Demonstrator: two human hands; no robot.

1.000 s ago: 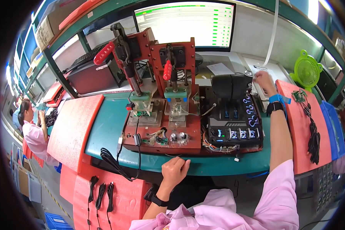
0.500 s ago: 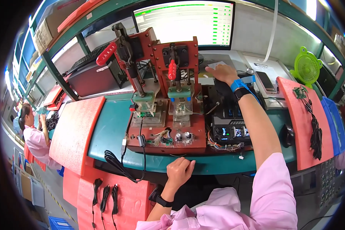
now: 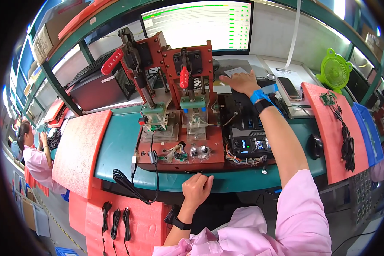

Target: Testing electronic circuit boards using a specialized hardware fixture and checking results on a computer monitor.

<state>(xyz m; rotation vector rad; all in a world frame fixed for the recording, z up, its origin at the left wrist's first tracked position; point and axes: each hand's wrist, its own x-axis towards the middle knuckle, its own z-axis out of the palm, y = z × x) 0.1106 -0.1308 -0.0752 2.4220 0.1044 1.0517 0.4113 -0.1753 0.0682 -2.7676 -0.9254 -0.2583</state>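
Observation:
My left hand [image 3: 196,190] rests at the front edge of the green-topped bench, its fingers curled in and the thumb apart; nothing shows in it. Farther off, my right hand [image 3: 242,83] lies over the back of a black device [image 3: 247,123] with lit dials, thumb stretched out to the left; its fingertips are partly hidden. Left of that device stands a red press fixture [image 3: 183,153] with two red-handled toggle clamps [image 3: 184,77]. Under its left clamp sits a green circuit board [image 3: 158,127]. A black cable [image 3: 130,183] hangs from there in a coil over the bench edge.
A lit monitor [image 3: 200,27] stands behind the fixture. To the right are a phone [image 3: 289,88], a green fan [image 3: 335,71], a black mouse [image 3: 315,146] and a pink foam sheet [image 3: 335,136] bearing a board and cable. Coiled cables [image 3: 116,224] lie on foam at lower left. A co-worker [image 3: 36,158] sits far left.
The whole view has shifted slightly left. My right hand has turned a little on the black device, with more of its knuckles showing. My left hand stays at the bench edge.

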